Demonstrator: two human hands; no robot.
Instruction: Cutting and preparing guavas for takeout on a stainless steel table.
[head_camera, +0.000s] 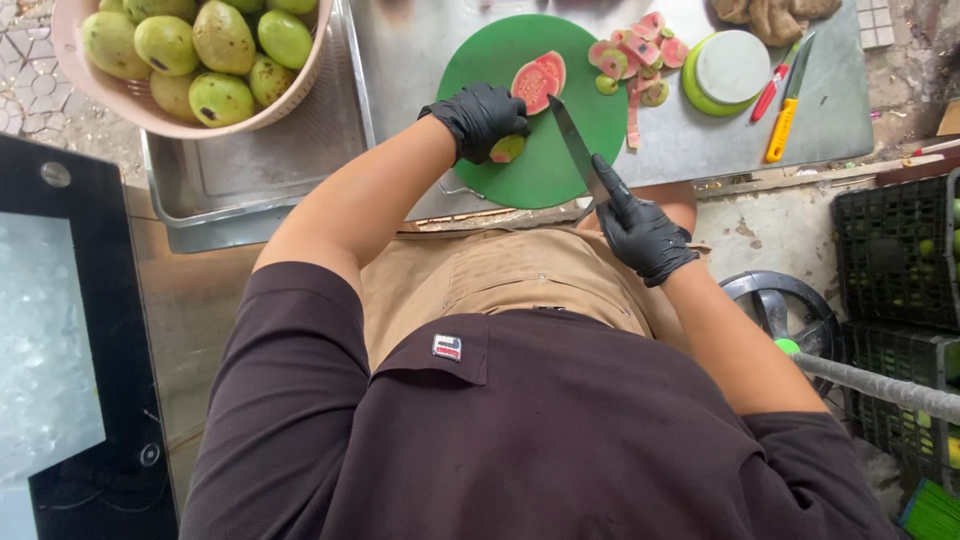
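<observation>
Left hand clamping a guava piece on green cutting board; right hand gripping knife; pink halves, scraps, basket of guavas lying around.

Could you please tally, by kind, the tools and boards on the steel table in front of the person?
Green cutting boards: 1
Large knives, in the right hand: 1
Small tools with red or orange handles: 2
Total: 4
</observation>
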